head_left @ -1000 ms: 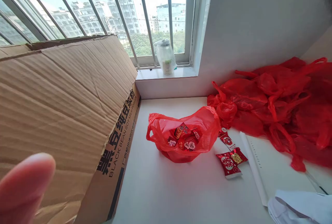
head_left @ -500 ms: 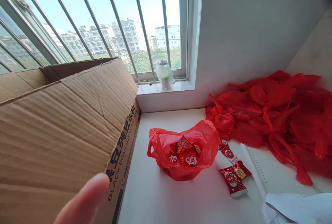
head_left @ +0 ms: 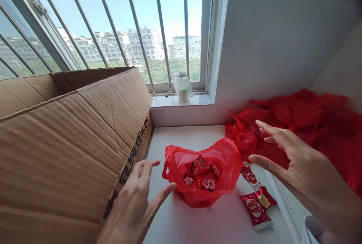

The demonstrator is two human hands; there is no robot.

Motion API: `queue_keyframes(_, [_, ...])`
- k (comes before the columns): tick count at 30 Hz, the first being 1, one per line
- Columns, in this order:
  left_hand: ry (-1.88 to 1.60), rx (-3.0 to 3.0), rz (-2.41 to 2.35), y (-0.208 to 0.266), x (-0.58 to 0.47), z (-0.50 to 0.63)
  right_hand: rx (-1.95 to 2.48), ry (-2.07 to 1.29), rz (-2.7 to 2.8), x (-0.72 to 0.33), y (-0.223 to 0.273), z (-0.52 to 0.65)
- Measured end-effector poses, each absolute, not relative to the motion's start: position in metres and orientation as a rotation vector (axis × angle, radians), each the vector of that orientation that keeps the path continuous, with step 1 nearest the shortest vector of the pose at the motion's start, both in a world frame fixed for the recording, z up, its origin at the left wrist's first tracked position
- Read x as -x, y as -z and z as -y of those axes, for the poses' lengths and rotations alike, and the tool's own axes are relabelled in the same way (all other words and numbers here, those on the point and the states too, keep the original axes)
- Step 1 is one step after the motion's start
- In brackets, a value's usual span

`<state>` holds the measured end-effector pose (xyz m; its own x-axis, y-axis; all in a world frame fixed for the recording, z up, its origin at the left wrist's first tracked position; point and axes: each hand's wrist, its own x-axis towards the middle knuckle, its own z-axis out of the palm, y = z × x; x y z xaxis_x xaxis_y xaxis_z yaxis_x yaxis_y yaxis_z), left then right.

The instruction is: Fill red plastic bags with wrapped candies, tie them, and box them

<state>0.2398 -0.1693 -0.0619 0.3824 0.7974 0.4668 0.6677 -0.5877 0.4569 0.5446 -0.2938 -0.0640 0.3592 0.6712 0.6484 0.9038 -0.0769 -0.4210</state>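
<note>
A red plastic bag (head_left: 198,200) stands with its mouth open on the white surface, several red candy packets (head_left: 209,184) inside it. At the bag's left side is my left hand (head_left: 135,198), fingers apart, its thumb tip at the bag's edge; whether it touches I cannot tell. To the bag's right, my right hand (head_left: 294,157) hovers with thumb and fingers spread and nothing in it. Below that hand, a few loose red packets (head_left: 256,210) lie on the surface, near the bag.
A large open cardboard box (head_left: 79,134) fills the left side. Crumpled red plastic bags (head_left: 316,123) are heaped at the right by the wall. A jar in a clear bag (head_left: 182,87) stands on the sill of the barred window. A white notebook-like edge (head_left: 283,198) shows at right.
Both hands have come into fuller view, one on each side of the red bag; before, only a fingertip showed at lower left. The view has tilted slightly upward. The bag looks unmoved.
</note>
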Motion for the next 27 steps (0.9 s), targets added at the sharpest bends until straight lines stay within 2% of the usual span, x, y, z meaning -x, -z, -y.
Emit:
queue_keyframes(3, [-0.736, -2.445, -1.301, 0.069, -0.249, 0.152, 1.965, 0.309, 1.461, -0.542, 0.087, 0.266])
queue_keyframes(5, [-0.718, -2.42, -1.256, 0.066, -0.255, 0.147, 1.976, 0.194, 1.531, -0.543, 0.101, 0.254])
queue_keyframes(10, [-0.965, -2.073, -1.149, 0.054, -0.259, 0.15, 1.667, -0.358, 1.396, -0.544, 0.094, 0.242])
queue_keyframes(13, [-1.148, -1.671, -0.928, 0.054, -0.264, 0.15, 1.36, -0.527, 1.138, -0.542, 0.084, 0.237])
queue_keyframes(17, [-1.253, -1.326, -0.729, 0.06, -0.278, 0.142, 1.116, -0.483, 0.902, -0.536, 0.081, 0.229])
queue_keyframes(22, [-1.432, -1.485, -0.639, 0.069, -0.287, 0.131, 1.179, -0.209, 0.986, -0.528, 0.076, 0.216])
queue_keyframes(27, [-0.963, -1.815, -0.541, 0.073, -0.291, 0.136, 1.423, 0.054, 1.404, -0.521, 0.075, 0.212])
